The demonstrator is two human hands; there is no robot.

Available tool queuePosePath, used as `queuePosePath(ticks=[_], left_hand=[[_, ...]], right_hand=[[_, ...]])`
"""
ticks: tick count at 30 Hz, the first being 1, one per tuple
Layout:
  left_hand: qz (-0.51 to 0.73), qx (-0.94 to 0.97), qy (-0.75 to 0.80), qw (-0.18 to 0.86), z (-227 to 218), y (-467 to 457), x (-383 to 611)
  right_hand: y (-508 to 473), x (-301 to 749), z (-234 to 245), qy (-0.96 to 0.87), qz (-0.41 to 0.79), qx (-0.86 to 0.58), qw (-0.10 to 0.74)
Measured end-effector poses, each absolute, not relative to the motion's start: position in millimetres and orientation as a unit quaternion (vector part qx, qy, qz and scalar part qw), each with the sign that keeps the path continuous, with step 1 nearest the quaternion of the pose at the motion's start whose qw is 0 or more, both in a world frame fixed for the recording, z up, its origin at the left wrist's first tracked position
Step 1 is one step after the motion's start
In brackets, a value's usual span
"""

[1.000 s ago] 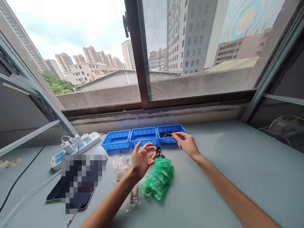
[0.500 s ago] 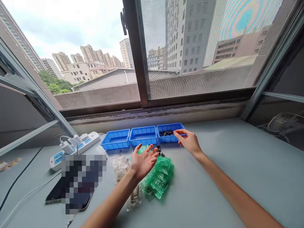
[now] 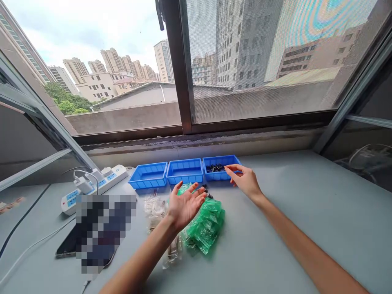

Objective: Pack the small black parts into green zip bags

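Note:
Three blue trays stand in a row at the back of the grey table: a left tray [image 3: 148, 177], a middle tray [image 3: 184, 172] and a right tray [image 3: 223, 161] that holds small black parts [image 3: 214, 168]. My right hand [image 3: 245, 180] reaches over the right tray's front edge, thumb and forefinger pinched close together; what they hold is too small to make out. My left hand [image 3: 185, 203] hovers palm up, fingers spread and empty, above a pile of green bags [image 3: 206, 225]. A few loose black parts [image 3: 207, 192] lie just behind that hand. Clear bags [image 3: 155, 207] lie to its left.
A white power strip [image 3: 94, 182] with plugged-in chargers lies at the left, and a phone [image 3: 92, 232], partly blurred out, lies in front of it. Cables run off the left edge. A window frame and ledge [image 3: 196, 141] rise behind the trays.
My left hand has uncurled from half-closed fingers to a flat open palm. My right hand has stayed at the right tray, shifting slightly right. The camera has tilted a little.

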State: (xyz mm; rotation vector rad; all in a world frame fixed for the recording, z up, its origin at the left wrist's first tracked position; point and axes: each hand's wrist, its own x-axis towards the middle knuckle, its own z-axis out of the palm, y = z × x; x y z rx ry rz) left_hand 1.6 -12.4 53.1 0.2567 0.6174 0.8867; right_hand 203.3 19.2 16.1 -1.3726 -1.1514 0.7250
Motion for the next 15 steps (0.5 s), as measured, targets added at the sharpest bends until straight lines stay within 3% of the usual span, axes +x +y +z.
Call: queuePosePath(ticks=[15], left_hand=[[0.376, 0.229, 0.265, 0.858, 52.9, -20.0, 6.0]], right_hand=[[20.8, 207.2, 18.9, -0.528, 0.278, -0.581, 0.553]])
